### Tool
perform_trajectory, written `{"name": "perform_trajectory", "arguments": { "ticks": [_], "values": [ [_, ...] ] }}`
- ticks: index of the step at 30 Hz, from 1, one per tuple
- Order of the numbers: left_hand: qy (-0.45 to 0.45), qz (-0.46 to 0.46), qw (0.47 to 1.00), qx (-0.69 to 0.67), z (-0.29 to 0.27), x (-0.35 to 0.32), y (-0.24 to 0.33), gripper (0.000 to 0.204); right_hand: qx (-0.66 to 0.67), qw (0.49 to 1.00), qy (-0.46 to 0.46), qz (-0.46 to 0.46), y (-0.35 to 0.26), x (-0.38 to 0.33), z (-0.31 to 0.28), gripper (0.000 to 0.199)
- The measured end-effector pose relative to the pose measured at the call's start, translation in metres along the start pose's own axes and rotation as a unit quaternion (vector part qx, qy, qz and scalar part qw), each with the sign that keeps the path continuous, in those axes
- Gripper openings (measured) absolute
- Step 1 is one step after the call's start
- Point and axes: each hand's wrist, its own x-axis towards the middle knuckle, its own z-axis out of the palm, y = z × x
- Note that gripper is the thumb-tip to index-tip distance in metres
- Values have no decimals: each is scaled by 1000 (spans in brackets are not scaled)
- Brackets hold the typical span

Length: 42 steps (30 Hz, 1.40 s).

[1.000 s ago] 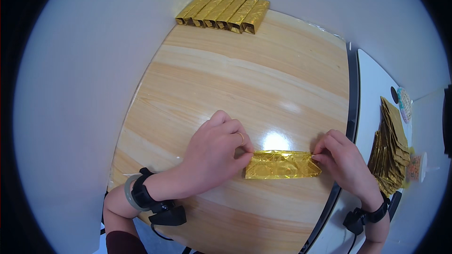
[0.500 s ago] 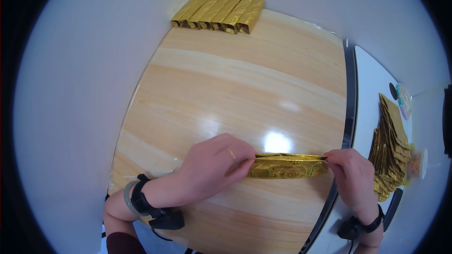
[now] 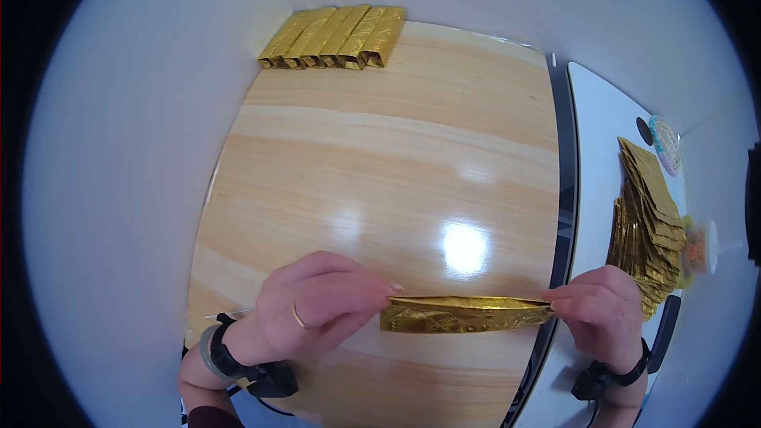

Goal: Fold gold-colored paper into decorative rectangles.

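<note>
A shiny gold foil piece [image 3: 464, 319], long and folded flat like a narrow sleeve, stretches sideways above the near part of the table. Along its upper edge the layers part slightly in a thin slit. My left hand [image 3: 317, 305] pinches its left end between thumb and fingers. At the other end, my right hand [image 3: 598, 313] grips the right tip the same way. What the piece's underside looks like is hidden.
Several folded gold foil boxes [image 3: 333, 38] stand in a row at the far left of the wooden table [image 3: 380, 166]. On a white side table [image 3: 593, 158] lies a fanned stack of gold sheets [image 3: 652, 214], near a woven round item [image 3: 666, 145] and a white-lidded tub [image 3: 701, 247].
Both hands and the gold foil piece sit lower in the picture, and the left hand has shifted left. The far row and side table appear shifted too, as the view has moved.
</note>
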Motion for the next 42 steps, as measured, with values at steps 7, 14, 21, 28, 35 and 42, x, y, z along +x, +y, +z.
{"name": "perform_trajectory", "arguments": {
  "ticks": [7,14,21,28,35,42],
  "values": [
    [-21,107,992,57,-10,0,3,35,-55,998,-18,14,-15,9,-12,21],
    [-44,227,952,199,-9,4,10,34,-134,991,7,-27,-6,4,-3,25],
    [-161,345,893,241,9,0,-8,33,-152,977,-89,-122,14,-12,19,26],
    [-242,237,925,173,31,-6,-11,38,-148,967,-143,-148,22,-17,30,33],
    [-251,186,936,161,52,0,-13,47,-166,963,-165,-133,24,-26,38,48],
    [-262,85,944,180,63,-4,-4,47,-152,968,-151,-131,23,-31,41,54]
  ]
}}
